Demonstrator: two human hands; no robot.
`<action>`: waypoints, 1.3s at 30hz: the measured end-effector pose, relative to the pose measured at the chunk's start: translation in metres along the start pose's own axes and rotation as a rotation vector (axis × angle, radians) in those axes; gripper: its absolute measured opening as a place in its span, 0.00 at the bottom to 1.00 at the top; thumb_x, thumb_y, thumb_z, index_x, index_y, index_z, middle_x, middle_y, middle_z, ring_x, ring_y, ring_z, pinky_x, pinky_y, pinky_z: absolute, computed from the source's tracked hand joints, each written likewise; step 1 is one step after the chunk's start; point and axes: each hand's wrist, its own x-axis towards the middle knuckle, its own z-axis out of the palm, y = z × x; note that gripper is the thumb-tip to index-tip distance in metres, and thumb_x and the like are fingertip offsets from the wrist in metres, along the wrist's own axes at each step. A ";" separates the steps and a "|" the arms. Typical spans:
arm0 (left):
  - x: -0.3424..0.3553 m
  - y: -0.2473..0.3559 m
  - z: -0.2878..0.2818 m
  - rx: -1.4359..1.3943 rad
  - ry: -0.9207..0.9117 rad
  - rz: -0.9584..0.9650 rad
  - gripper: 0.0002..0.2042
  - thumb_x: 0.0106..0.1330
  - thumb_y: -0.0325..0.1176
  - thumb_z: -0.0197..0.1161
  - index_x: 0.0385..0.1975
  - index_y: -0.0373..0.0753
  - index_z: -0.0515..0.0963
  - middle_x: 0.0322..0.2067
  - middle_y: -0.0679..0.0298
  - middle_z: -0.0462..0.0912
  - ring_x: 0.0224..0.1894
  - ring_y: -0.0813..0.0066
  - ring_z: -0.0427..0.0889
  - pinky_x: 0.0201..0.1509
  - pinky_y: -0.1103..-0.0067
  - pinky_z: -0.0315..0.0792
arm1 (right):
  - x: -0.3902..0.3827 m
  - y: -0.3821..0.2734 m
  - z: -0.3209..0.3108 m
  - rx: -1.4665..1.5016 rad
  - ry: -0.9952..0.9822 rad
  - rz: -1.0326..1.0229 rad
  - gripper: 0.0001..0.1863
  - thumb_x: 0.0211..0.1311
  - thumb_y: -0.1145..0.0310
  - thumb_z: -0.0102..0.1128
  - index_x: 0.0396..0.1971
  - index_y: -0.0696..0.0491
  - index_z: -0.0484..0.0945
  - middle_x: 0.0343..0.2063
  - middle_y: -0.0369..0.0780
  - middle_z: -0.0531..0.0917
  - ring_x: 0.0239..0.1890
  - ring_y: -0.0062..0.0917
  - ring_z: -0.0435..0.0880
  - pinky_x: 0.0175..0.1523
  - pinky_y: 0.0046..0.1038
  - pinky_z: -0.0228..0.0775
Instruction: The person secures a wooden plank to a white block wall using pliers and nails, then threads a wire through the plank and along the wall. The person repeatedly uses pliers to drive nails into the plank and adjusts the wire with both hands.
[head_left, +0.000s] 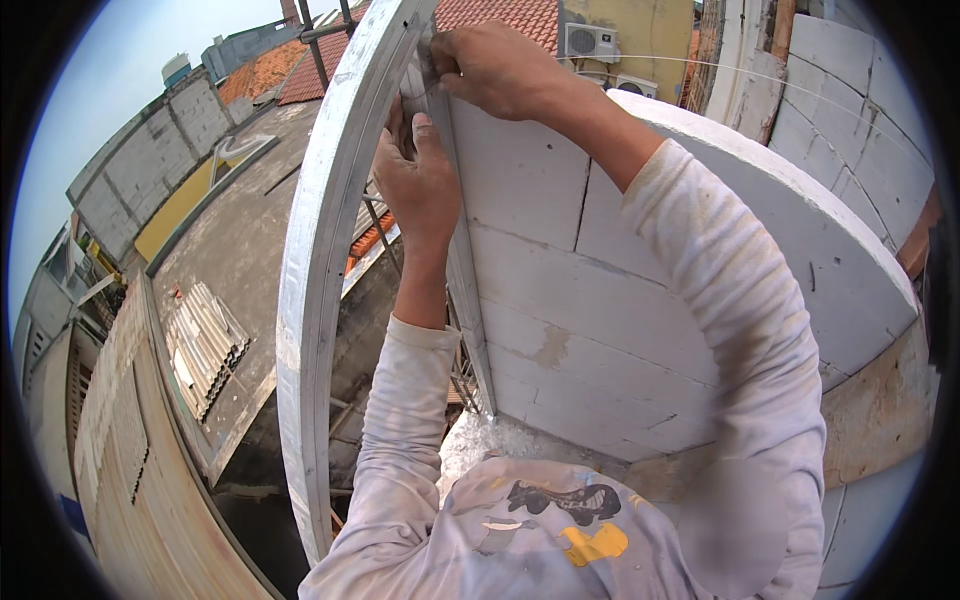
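Note:
A long silvery metal channel [303, 260] stands upright in front of me, bowed by the lens. A second, narrower metal upright [466, 300] runs down beside the white block wall [570, 290]. My left hand [420, 185] is at the upper part of these profiles, its fingers curled behind the metal and its thumb pointing up. Just above it and to the right, my right hand [497, 72] is closed against the top of the narrower upright with its fingers bent. Whatever lies between the right fingertips is hidden.
On the right, a white wall edge [760, 150] curves above a wooden board [875, 400]. A thin pale line [680, 65] crosses the upper right. Beyond the metal, to the left, lie a lower roof [230, 200] and stacked corrugated sheets [205, 340]. Air conditioner units [592, 42] hang behind.

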 end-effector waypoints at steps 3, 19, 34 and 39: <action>0.001 0.001 -0.001 -0.110 -0.033 -0.042 0.25 0.78 0.29 0.53 0.69 0.23 0.60 0.68 0.39 0.66 0.73 0.54 0.67 0.75 0.67 0.64 | 0.001 0.002 -0.003 0.059 -0.023 -0.044 0.11 0.65 0.68 0.63 0.41 0.60 0.83 0.34 0.49 0.87 0.40 0.40 0.87 0.52 0.38 0.77; 0.030 -0.005 0.007 -0.029 -0.094 -0.189 0.31 0.75 0.43 0.60 0.66 0.20 0.67 0.58 0.39 0.76 0.63 0.54 0.76 0.70 0.68 0.65 | 0.047 0.027 -0.011 0.694 -0.443 0.409 0.15 0.73 0.71 0.57 0.53 0.62 0.81 0.44 0.43 0.87 0.41 0.23 0.85 0.52 0.24 0.79; -0.018 -0.004 -0.012 0.261 0.067 0.246 0.17 0.75 0.32 0.62 0.60 0.35 0.78 0.53 0.48 0.84 0.57 0.51 0.83 0.61 0.63 0.75 | -0.048 -0.053 -0.048 0.371 -0.133 0.029 0.14 0.68 0.67 0.63 0.46 0.62 0.84 0.34 0.50 0.86 0.39 0.38 0.87 0.50 0.39 0.78; -0.022 -0.019 -0.013 -0.318 0.262 -0.146 0.14 0.77 0.40 0.62 0.56 0.45 0.84 0.52 0.57 0.86 0.59 0.57 0.81 0.70 0.64 0.68 | -0.016 -0.027 -0.059 0.073 -0.253 0.098 0.18 0.73 0.64 0.62 0.57 0.55 0.82 0.48 0.47 0.88 0.49 0.38 0.87 0.63 0.35 0.77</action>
